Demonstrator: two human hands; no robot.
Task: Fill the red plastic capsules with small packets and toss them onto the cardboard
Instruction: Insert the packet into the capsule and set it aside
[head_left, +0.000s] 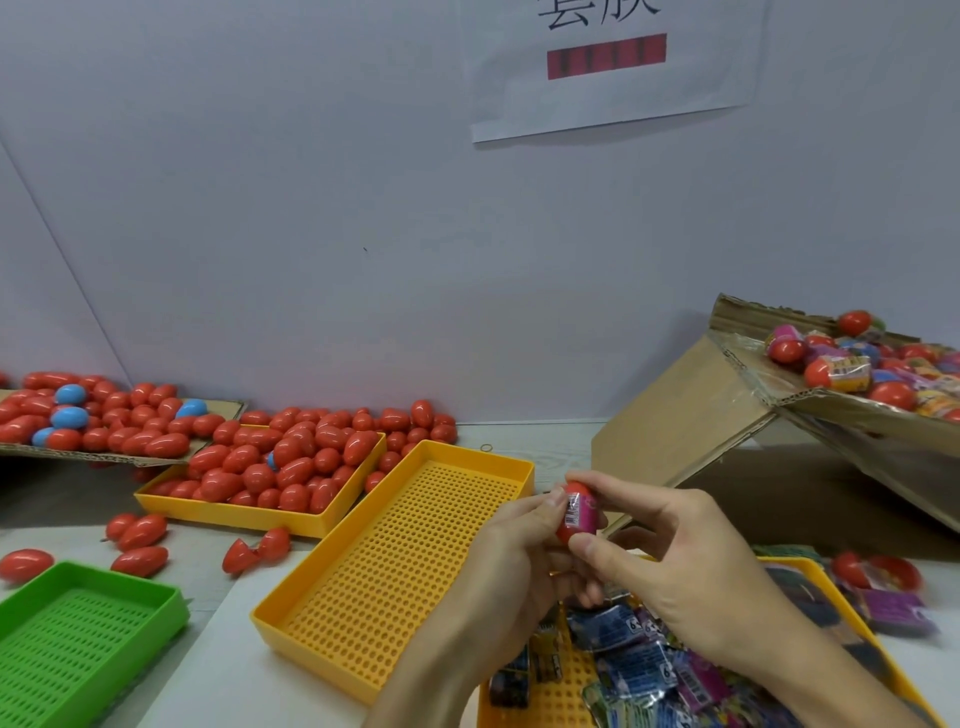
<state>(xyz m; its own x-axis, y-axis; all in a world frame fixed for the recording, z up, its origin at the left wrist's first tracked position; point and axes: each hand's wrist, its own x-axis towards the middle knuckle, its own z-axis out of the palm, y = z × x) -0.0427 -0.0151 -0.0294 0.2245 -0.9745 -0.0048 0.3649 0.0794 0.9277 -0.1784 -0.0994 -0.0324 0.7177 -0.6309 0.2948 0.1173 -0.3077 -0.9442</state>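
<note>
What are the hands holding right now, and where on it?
Both hands hold one red capsule with a pink packet on it: left hand on its left side, right hand pinching top and bottom.

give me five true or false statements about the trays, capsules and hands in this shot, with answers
1. Both hands hold one red capsule with a pink packet in it. True: the left hand and right hand both pinch it.
2. The middle yellow tray is full of capsules. False: it holds nothing.
3. The green tray sits at the near left. True.
4. Every capsule on the left cardboard is red. False: a few are blue.
5. The packets lie in the green tray. False: they lie in a yellow tray under the hands.
</note>
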